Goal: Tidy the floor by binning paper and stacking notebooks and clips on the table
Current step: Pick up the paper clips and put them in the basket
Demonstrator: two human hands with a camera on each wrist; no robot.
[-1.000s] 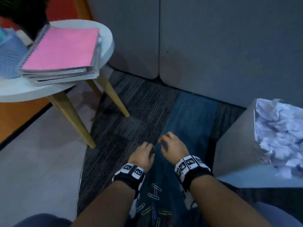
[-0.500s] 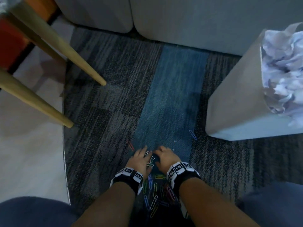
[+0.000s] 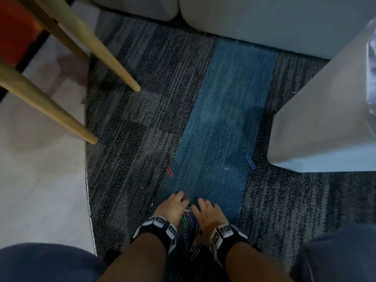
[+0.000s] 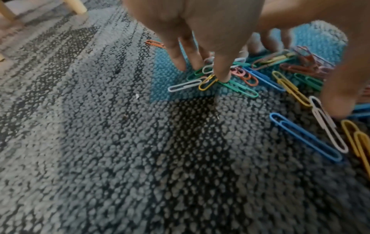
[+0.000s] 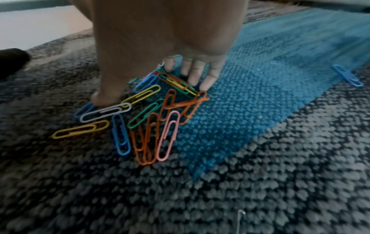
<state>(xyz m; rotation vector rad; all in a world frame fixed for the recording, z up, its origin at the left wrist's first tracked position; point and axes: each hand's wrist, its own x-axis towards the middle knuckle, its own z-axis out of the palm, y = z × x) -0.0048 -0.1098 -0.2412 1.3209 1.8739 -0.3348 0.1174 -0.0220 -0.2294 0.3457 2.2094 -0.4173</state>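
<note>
The carpet (image 3: 142,127) is now seen from closer than half a second ago; the hands have been lowered onto it. A grey bin (image 3: 317,110) stands at the right, with table legs (image 3: 114,66) at the left. The left hand (image 3: 173,206) and right hand (image 3: 207,210) are set side by side, fingers extended and pressed down among the coloured paper clips (image 5: 152,120), which have been raked into a loose heap between them. Nothing is yet held. A red clip (image 3: 169,171) and a blue clip (image 3: 250,162) remain well apart. Gathering is judged under way; lifting remains.
</note>
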